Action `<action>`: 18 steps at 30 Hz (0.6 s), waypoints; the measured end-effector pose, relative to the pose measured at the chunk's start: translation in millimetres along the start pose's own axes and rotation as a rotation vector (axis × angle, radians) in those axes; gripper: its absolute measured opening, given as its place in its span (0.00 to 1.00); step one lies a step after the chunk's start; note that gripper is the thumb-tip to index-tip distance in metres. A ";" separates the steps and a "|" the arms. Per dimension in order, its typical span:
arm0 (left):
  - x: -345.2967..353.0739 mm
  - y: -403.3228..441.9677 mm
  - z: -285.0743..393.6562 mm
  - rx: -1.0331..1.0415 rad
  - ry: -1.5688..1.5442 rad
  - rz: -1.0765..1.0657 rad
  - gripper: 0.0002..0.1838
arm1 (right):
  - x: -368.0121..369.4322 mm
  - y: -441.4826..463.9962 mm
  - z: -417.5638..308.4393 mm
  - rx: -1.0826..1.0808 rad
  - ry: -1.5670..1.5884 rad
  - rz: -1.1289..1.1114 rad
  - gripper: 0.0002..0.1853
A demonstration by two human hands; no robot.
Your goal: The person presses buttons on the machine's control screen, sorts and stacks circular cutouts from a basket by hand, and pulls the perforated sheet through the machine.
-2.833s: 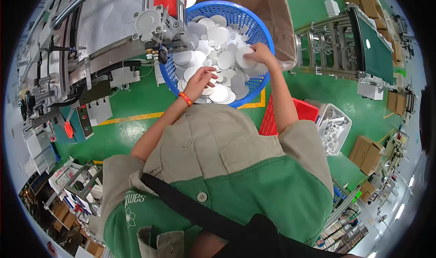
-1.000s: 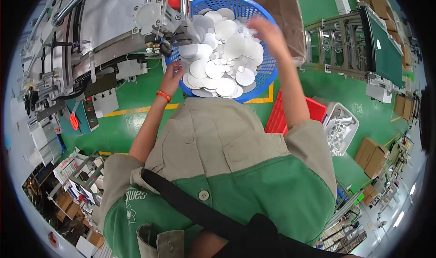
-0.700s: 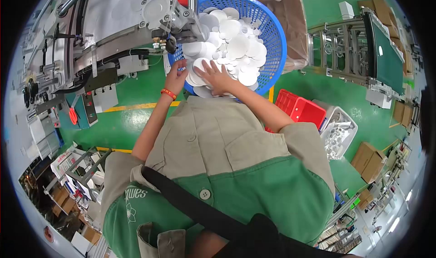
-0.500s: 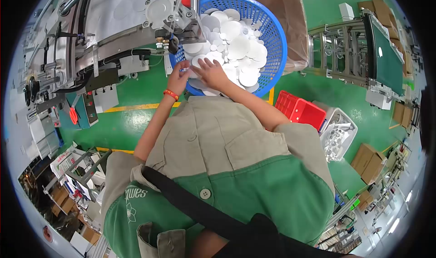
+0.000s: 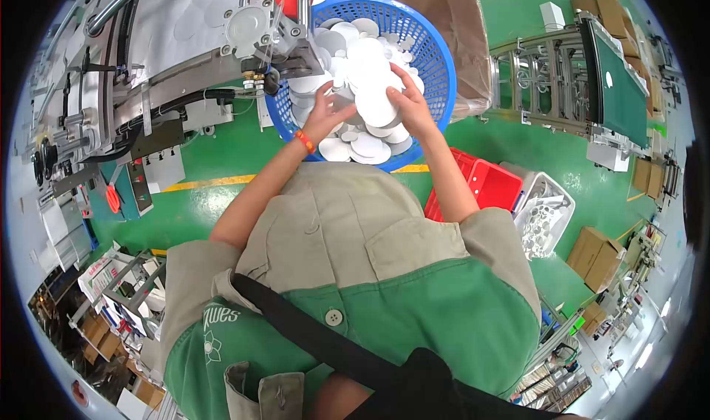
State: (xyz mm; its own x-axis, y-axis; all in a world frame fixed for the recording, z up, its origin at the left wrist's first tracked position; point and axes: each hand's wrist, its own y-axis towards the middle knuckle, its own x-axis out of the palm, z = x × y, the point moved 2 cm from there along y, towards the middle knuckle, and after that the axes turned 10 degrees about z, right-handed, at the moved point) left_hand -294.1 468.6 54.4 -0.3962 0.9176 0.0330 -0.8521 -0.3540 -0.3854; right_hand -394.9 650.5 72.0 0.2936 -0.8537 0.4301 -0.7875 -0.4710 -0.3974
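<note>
A blue plastic basket (image 5: 441,117) holds a heap of flat white discs (image 5: 367,148) in large and small sizes. At the right of the heap, my right hand (image 5: 411,103) grips a large white disc (image 5: 376,106) by its edge, thumb on the upper face. My left hand (image 5: 325,117), with an orange wristband, is over the left part of the heap. Its fingers are apart and the thumb points toward the same disc; whether it touches the disc I cannot tell.
A metal machine with a cylinder head (image 5: 251,32) reaches over the basket's left rim. Behind the basket stands a brown lined carton (image 5: 470,50). A red crate (image 5: 494,187) and a pale bin (image 5: 563,205) of white scraps are on the floor to the right.
Both hands were close together low in the heap. My right hand has moved right and now has a large disc; the left has shifted slightly right, its fingers spread. The view has shifted a little.
</note>
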 end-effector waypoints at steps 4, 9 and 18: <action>27.3 16.7 19.9 -0.471 -0.634 -0.396 0.37 | 16.1 1.4 -4.3 -0.007 0.006 0.111 0.24; 22.4 21.1 18.8 -0.323 -0.357 -0.107 0.25 | 13.9 17.0 -3.3 -0.352 -0.257 0.227 0.22; 24.9 3.8 38.9 -0.513 -0.651 -0.160 0.25 | 16.9 15.7 19.3 -0.190 -0.226 0.180 0.22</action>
State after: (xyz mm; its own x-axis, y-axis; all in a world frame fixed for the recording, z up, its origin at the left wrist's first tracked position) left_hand -320.5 483.1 89.6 -0.5356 0.6066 0.5875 -0.7163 0.0421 -0.6965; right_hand -391.8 624.4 57.3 0.2363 -0.9570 0.1683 -0.9183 -0.2766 -0.2833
